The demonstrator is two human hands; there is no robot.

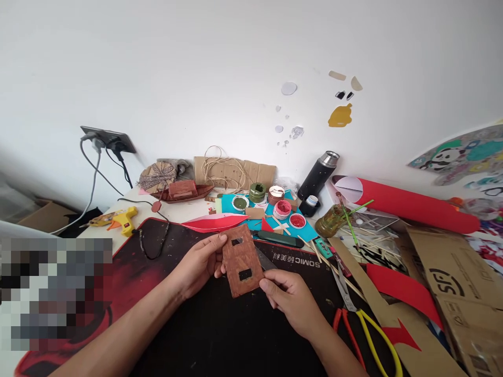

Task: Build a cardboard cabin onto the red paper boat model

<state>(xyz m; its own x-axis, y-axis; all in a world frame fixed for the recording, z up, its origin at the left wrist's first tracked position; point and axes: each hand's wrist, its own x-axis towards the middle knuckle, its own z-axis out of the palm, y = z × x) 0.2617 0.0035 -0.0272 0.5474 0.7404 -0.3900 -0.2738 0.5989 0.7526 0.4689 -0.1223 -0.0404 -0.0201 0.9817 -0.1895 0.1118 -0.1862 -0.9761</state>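
Between my hands is a brown-painted cardboard piece (pixel 242 262) with two rectangular cut-outs, held tilted above the dark desk mat (pixel 212 324). My left hand (pixel 204 262) pinches its upper left edge, thumb on the front face. At the lower right corner, my right hand (pixel 286 296) grips it between thumb and fingers. Just beyond it lie a dark green utility knife (pixel 280 239) and a red boat-shaped paper piece (pixel 214 222). Scissors (pixel 346 293) with one red and one yellow handle rest right of my right hand.
Open paint jars (pixel 282 209) stand on blue card at the back. A black thermos (pixel 318 175) leans near the wall. A yellow glue gun (pixel 124 220) and a brown model boat (pixel 183 191) sit left. Cardboard (pixel 451 293) and a red paper roll (pixel 412 204) fill the right.
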